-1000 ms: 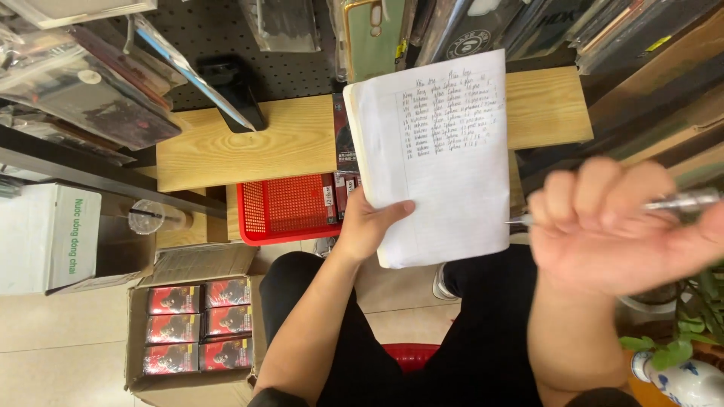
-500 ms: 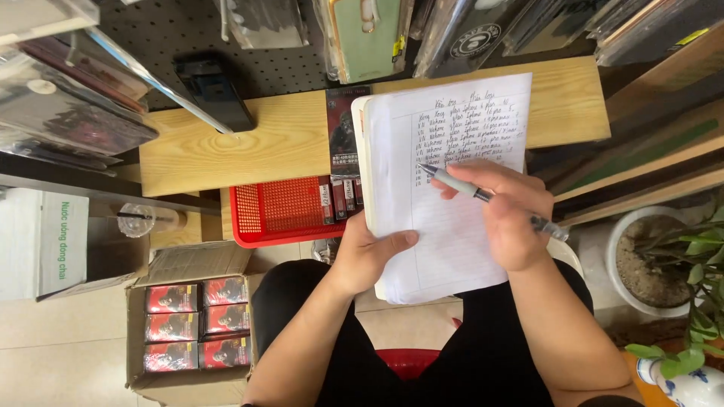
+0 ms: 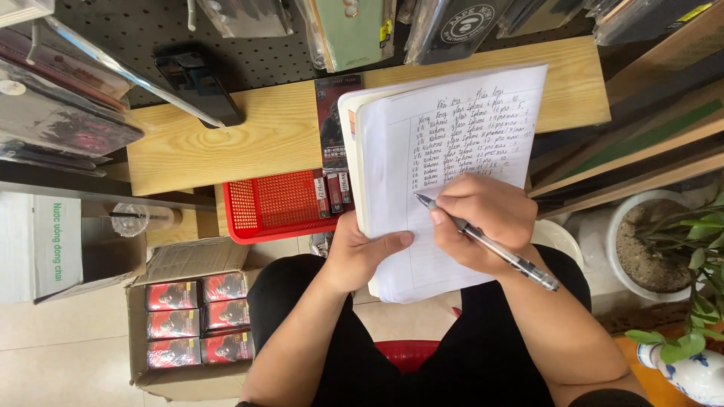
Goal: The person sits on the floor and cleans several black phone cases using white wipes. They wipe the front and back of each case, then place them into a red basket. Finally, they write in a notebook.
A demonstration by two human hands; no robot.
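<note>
My left hand grips the lower left edge of a white notebook, thumb on the page, holding it up over my lap. The open page carries several lines of handwriting. My right hand holds a clear ballpoint pen with its tip resting on the page just below the last written line.
A red mesh basket with small boxes sits under a light wooden shelf. An open cardboard box of red packs lies on the floor at left. A plastic cup, hanging packaged goods on pegboard, and a potted plant surround me.
My right hand came in from the right with the pen and set its tip on the page. The notebook shifted slightly right and closer to the camera.
</note>
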